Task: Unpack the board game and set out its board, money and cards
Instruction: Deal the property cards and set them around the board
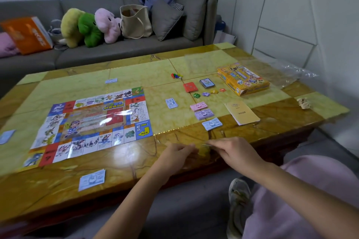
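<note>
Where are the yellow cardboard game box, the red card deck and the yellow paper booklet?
Yellow cardboard game box (242, 79): head view, its printed lid.
Red card deck (190, 87): head view, top card's middle.
Yellow paper booklet (241, 112): head view, cover's centre.

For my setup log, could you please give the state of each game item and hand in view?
board: unfolded, lying flat.
game box: lying flat, looks closed.
red cards: one neat stack.
pink money: stacked.
booklet: closed, flat.
plastic wrap: crumpled, loose.
right hand: pinches a thin flat item.
left hand: fingers curled beside it, grip unclear.
</note>
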